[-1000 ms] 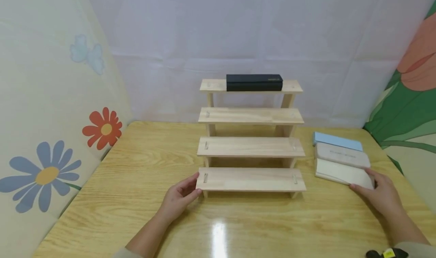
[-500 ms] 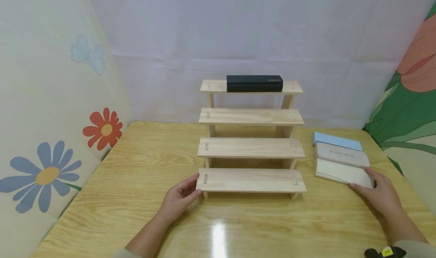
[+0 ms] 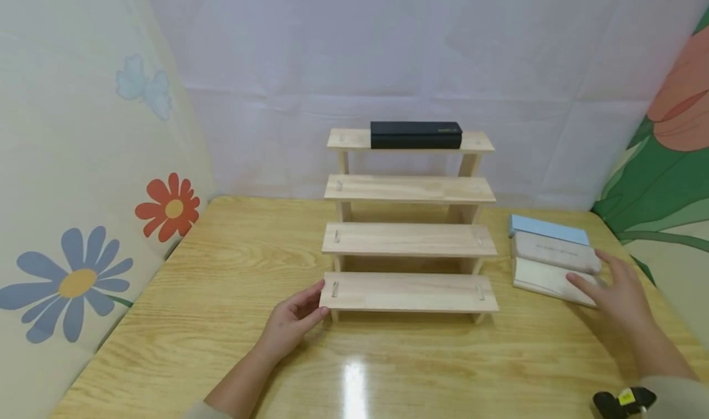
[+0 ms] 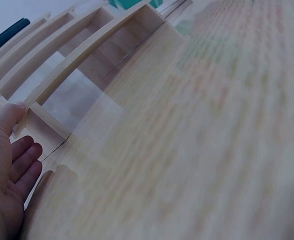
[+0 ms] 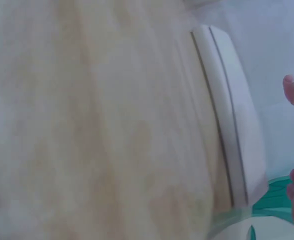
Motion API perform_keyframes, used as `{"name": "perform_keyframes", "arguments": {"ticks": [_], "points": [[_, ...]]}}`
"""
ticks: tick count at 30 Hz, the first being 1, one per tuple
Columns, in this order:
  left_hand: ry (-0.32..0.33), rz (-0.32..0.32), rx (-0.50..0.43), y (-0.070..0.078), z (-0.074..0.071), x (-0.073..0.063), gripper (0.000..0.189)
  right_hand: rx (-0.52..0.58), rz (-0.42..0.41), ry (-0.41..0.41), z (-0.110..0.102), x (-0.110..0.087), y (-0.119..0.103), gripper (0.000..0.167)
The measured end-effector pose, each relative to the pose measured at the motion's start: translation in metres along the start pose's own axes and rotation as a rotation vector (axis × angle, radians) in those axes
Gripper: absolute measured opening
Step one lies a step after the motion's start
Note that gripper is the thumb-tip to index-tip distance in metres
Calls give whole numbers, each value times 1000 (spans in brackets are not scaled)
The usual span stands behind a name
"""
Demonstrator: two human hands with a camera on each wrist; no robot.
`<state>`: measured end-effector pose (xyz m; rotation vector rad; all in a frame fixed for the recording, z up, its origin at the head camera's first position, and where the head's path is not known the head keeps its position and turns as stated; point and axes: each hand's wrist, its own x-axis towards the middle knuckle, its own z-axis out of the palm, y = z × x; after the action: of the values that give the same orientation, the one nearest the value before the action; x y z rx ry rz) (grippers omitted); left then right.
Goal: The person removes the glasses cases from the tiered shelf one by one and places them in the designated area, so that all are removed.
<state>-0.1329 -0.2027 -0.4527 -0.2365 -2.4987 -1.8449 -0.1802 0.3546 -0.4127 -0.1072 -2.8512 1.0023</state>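
Observation:
A four-step wooden display stand [image 3: 410, 240] is in the middle of the table, its top step bearing a long black case [image 3: 415, 135]. My left hand [image 3: 288, 320] holds the left end of the lowest step between thumb and fingers; the left wrist view shows the thumb [image 4: 9, 116] against the step's edge. To the right lie three slim cases side by side: light blue [image 3: 548, 229], grey [image 3: 554, 250] and white [image 3: 545, 279]. Over the right end of the white and grey cases hovers my right hand [image 3: 623, 299], fingers spread and holding nothing. In the right wrist view it stands apart from the white case [image 5: 232, 120].
The wood-grain table [image 3: 238, 271] is bounded by a white cloth [image 3: 310, 50] behind and flower-printed panels on both sides. A small black object with a yellow label [image 3: 624, 400] is at the right sleeve.
My right hand has let go of the white case's right end and risen slightly, toward the grey case. The left hand keeps its place at the stand.

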Motion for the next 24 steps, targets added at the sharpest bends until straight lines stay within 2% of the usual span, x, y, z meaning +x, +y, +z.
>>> {"name": "perform_keyframes", "arguments": {"ticks": [7, 13, 24], "points": [[1, 0, -6, 0, 0, 1, 53, -5, -57, 13, -11, 19, -25, 86], [2, -3, -9, 1, 0, 2, 53, -15, -81, -10, -17, 35, -52, 89], [10, -6, 8, 1, 1, 1, 52, 85, -96, -93, -11, 57, -98, 92]]}}
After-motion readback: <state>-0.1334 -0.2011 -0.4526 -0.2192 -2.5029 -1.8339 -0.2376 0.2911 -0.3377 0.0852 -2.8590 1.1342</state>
